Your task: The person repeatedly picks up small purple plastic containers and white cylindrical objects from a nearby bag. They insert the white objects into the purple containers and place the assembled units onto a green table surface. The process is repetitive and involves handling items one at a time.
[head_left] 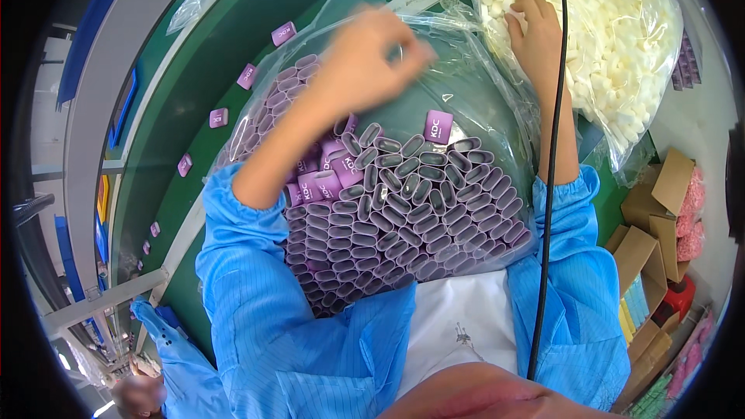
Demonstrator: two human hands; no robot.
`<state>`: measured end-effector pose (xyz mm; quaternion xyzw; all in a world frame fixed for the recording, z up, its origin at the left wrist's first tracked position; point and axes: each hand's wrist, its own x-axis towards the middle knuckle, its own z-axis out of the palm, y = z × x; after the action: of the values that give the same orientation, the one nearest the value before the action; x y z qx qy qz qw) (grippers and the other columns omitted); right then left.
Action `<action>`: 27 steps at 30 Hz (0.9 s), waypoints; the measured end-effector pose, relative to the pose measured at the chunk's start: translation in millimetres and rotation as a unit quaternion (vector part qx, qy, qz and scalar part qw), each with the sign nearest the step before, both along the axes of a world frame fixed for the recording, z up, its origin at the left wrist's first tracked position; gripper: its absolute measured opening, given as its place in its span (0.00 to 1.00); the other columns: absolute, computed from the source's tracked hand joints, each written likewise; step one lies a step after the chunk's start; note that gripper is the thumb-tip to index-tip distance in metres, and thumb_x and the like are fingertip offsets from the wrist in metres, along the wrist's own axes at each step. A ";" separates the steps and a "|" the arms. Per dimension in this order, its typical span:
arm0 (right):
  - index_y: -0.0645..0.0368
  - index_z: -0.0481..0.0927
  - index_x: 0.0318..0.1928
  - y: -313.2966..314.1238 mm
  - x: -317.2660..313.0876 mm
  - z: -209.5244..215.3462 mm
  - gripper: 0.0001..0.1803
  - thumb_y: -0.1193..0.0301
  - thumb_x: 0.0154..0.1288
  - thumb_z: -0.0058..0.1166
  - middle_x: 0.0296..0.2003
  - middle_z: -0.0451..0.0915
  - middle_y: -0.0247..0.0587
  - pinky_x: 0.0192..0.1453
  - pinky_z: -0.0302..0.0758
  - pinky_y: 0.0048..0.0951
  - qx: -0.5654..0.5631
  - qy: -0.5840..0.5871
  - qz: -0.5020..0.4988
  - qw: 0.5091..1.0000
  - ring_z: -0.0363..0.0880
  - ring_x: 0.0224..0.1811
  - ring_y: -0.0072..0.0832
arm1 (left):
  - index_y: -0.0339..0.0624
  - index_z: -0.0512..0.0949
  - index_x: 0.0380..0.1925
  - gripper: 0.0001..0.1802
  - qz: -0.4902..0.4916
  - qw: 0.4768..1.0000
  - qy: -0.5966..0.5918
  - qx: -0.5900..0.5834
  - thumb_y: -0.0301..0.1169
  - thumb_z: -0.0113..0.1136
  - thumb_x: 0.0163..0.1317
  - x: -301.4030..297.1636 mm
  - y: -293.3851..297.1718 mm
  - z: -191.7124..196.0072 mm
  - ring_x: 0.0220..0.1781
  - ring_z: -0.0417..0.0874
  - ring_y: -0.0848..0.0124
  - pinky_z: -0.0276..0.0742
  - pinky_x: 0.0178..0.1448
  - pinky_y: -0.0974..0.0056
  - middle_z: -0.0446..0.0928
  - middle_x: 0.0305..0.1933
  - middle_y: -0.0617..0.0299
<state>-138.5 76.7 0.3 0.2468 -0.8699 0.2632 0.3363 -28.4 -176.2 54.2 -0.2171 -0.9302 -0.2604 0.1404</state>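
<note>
The left hand (365,58) is raised and blurred above a clear plastic bag (466,93) packed with hollow purple plastic shells (403,217); its fingers curl inward, and whether they hold anything cannot be told. The right hand (535,31) reaches forward into a clear bag of small white plastic pieces (621,54), fingers bent down among them, grip hidden. Both forearms wear blue sleeves (264,302). Single purple shells (218,117) lie spaced along the green conveyor belt (194,77). Brown cardboard boxes (648,240) stand at the right.
</note>
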 end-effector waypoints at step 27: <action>0.68 0.81 0.38 -59.9 69.0 15.8 0.07 0.83 0.58 0.61 0.40 0.79 0.42 0.47 0.76 0.24 -0.434 -0.289 0.321 0.790 0.78 0.43 0.24 | 0.29 0.76 0.48 0.15 -0.029 0.830 -0.187 0.525 0.22 0.60 0.62 -1.5 17.7 -23.9 0.50 0.81 0.66 0.83 0.55 0.61 0.77 0.51 0.52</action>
<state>-69.5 16.9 16.1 0.2522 -0.5914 0.7650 0.0366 -29.9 -158.5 30.3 -0.0848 -0.6551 -0.7492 0.0488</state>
